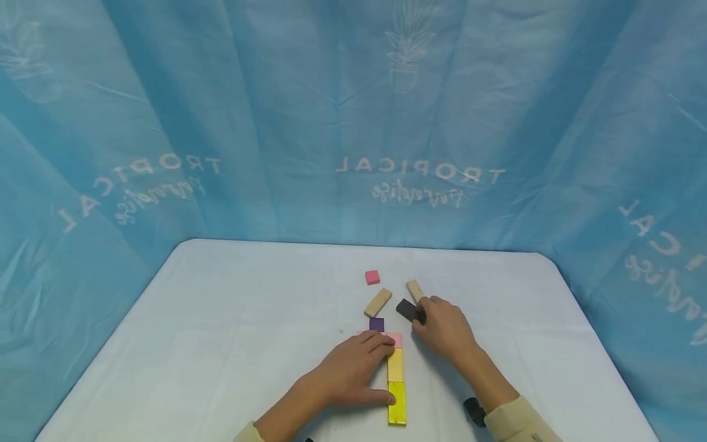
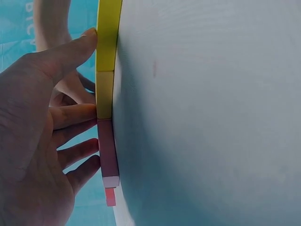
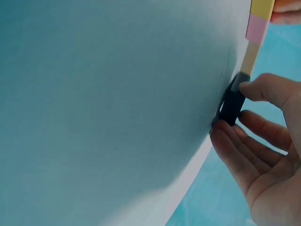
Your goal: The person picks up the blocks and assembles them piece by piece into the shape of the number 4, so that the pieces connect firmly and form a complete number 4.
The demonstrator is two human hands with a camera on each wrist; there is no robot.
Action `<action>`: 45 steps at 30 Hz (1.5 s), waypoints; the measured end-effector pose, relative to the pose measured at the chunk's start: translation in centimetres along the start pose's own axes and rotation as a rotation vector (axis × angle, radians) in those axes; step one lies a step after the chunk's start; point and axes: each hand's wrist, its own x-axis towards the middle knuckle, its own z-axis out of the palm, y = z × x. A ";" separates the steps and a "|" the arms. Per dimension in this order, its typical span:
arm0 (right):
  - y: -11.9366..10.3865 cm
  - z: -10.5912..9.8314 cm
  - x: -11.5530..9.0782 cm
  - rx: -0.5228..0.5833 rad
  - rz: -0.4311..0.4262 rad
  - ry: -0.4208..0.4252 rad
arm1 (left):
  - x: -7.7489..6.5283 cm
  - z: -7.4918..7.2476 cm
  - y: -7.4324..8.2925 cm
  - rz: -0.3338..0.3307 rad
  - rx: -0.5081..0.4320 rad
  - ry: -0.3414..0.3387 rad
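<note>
My left hand [image 1: 353,371] rests along a row of flat blocks on the table. Its thumb touches the bright yellow block [image 1: 397,412], and its fairly straight fingers lie against the pale yellow block [image 1: 395,367] and the pink block [image 1: 394,339]. That pink block is partly hidden under the fingers. A small purple block [image 1: 377,324] sits just beyond it. To the right, my right hand [image 1: 446,328] pinches a black block [image 1: 405,310] low at the table, thumb on one side and fingers on the other, as the right wrist view shows.
Two plain wooden blocks lie beyond the row, one on the left [image 1: 378,302] and one on the right [image 1: 414,290] by my right fingertips. Farther back is a small red block [image 1: 372,277]. Blue curtains [image 1: 276,123] surround the white table [image 1: 221,307] at its back and sides.
</note>
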 end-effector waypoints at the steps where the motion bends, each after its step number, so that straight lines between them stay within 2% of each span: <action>1: 0.2 -0.1 -0.1 0.005 -0.001 0.005 | 0.0 0.0 0.0 0.004 -0.002 0.001; 9: 1.5 -0.5 -1.0 0.042 -0.037 0.018 | 0.0 -0.1 0.0 -0.008 0.004 -0.012; 23: 2.3 -1.7 -2.0 0.096 -0.117 0.015 | 0.0 0.0 0.0 -0.009 0.007 -0.002; 38: 3.0 -1.6 -2.6 0.118 -0.196 -0.044 | 0.0 0.3 0.0 -0.020 0.010 0.003; 45: 2.9 -1.7 -2.8 0.124 -0.206 -0.092 | 0.0 0.3 -0.1 -0.021 0.008 0.006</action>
